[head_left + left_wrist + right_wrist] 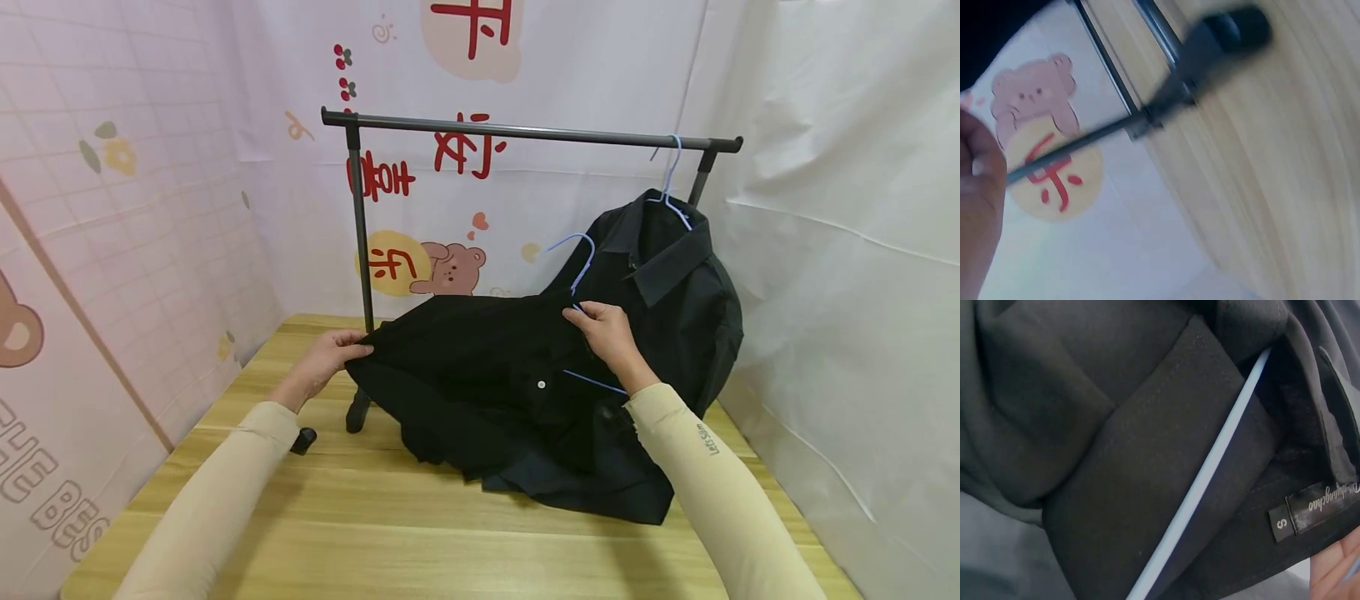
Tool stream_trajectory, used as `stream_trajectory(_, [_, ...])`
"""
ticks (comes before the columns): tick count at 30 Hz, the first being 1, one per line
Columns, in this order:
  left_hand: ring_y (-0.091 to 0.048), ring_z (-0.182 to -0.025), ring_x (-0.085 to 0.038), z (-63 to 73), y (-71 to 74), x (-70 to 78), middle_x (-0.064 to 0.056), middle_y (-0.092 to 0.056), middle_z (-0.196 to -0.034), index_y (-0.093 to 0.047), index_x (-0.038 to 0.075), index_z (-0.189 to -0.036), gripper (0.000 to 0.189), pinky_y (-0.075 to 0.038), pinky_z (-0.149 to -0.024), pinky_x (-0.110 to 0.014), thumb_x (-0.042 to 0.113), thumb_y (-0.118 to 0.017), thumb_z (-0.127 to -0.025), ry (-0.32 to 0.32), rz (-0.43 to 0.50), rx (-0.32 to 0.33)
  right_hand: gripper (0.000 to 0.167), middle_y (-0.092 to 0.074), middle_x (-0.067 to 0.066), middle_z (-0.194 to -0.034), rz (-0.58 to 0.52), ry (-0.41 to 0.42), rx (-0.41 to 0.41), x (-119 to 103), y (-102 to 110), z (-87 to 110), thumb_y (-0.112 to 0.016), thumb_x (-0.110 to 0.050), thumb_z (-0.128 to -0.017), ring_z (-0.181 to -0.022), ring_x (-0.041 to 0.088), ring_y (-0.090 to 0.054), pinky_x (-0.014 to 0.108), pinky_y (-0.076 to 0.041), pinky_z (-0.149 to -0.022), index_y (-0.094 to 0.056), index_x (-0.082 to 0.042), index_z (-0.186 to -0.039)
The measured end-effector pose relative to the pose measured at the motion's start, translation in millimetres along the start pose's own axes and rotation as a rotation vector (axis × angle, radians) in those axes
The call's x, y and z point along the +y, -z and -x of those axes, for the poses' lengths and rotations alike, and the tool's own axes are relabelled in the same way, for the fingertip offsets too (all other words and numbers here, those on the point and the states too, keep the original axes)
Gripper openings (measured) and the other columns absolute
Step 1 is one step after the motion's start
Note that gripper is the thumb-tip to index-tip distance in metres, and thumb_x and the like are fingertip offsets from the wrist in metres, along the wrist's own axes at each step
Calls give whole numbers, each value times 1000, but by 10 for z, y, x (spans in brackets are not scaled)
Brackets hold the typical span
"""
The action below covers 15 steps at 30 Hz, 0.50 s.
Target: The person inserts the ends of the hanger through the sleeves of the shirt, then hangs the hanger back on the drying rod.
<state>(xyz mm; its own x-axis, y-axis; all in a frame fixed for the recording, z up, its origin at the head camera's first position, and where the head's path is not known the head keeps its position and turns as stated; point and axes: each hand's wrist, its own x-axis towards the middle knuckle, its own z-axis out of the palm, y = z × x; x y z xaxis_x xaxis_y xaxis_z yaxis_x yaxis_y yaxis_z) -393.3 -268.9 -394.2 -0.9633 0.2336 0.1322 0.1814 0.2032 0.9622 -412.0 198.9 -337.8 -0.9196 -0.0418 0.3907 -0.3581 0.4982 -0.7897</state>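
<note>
A black shirt (465,358) is stretched between both hands over the table. My left hand (321,365) pinches its left end between thumb and fingers; in the left wrist view, part of that hand (979,181) shows at the edge. At the collar, my right hand (611,340) pinches the cloth beside the neck of a light blue hanger (588,254). The hanger's hook stands up above the collar, and its lower bar (592,382) crosses the shirt. A collar label (1322,509) with a size S tag (1282,523) shows near the right fingers.
Behind stands a dark metal clothes rack (525,132). Another black shirt (686,308) hangs at its right end on a blue hanger (667,179). The rack's left foot (357,412) rests on the wooden table (390,542). Printed cloth walls (285,200) enclose the table.
</note>
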Motion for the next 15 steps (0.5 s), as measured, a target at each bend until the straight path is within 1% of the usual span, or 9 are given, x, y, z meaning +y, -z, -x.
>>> stream_trajectory(3, [-64, -88, -12, 74, 146, -23, 1, -69, -97, -67, -6, -112, 26, -52, -80, -28, 16, -61, -100, 14, -60, -72, 33, -43, -1, -57, -10, -14, 9, 2, 15, -16, -68, -35, -95, -52, 16, -43, 31, -34, -45, -66, -5, -80])
stream_trajectory(5, [-63, -87, -13, 128, 242, -34, 1, -68, -93, -69, -2, -103, 21, -52, -79, -29, 17, -61, -100, 27, -104, -90, 33, -43, -2, -58, -19, -28, 11, 9, 18, -23, -68, -35, -95, -52, 16, -43, 31, -34, -45, -66, -5, -81])
stream_trajectory(6, [-62, -86, -13, 158, 291, -39, 1, -67, -92, -69, -1, -100, 20, -51, -79, -29, 18, -61, -100, 23, -128, -97, 34, -43, -2, -57, -19, -33, 14, 15, 21, -27, -68, -35, -95, -52, 15, -43, 31, -34, -46, -66, -5, -81])
stream_trajectory(8, [-61, -86, -14, 215, 401, -54, 1, -67, -91, -68, -2, -98, 22, -50, -80, -29, 19, -61, -100, 24, -159, -101, 34, -43, -3, -57, -21, -52, 19, 28, 21, -32, -68, -35, -95, -52, 15, -43, 31, -34, -46, -66, -4, -81])
stream_trajectory(9, [-60, -86, -14, 244, 462, -62, 1, -66, -90, -67, -4, -98, 23, -50, -80, -29, 18, -60, -101, 22, -168, -98, 34, -42, -3, -56, -22, -61, 22, 37, 20, -34, -68, -35, -95, -51, 15, -43, 30, -34, -46, -66, -4, -82])
stream_trajectory(10, [-60, -88, -13, 277, 529, -65, 1, -67, -92, -68, -5, -100, 25, -49, -84, -32, 19, -60, -100, 31, -186, -88, 33, -42, -4, -56, -22, -71, 23, 45, 21, -33, -68, -35, -95, -52, 14, -43, 30, -34, -46, -67, -4, -83])
stream_trajectory(12, [-61, -93, -15, 348, 680, -67, -2, -67, -100, -68, -5, -108, 30, -48, -91, -37, 22, -60, -101, 50, -234, -73, 33, -42, -4, -56, -27, -95, 25, 69, 23, -34, -68, -34, -96, -52, 14, -44, 30, -36, -47, -68, -3, -86])
stream_trajectory(14, [-61, -105, -24, 419, 843, -49, -11, -66, -112, -66, -7, -117, 36, -46, -97, -46, 24, -59, -101, 76, -284, -53, 33, -43, -4, -57, -27, -120, 28, 94, 31, -32, -67, -34, -96, -53, 13, -45, 29, -37, -48, -68, -2, -88])
stream_trajectory(15, [-58, -112, -30, 453, 930, -35, -14, -64, -119, -65, -6, -120, 38, -43, -99, -51, 26, -59, -101, 93, -321, -37, 33, -43, -4, -58, -23, -130, 33, 108, 39, -30, -67, -34, -96, -54, 13, -45, 29, -37, -49, -68, -1, -88])
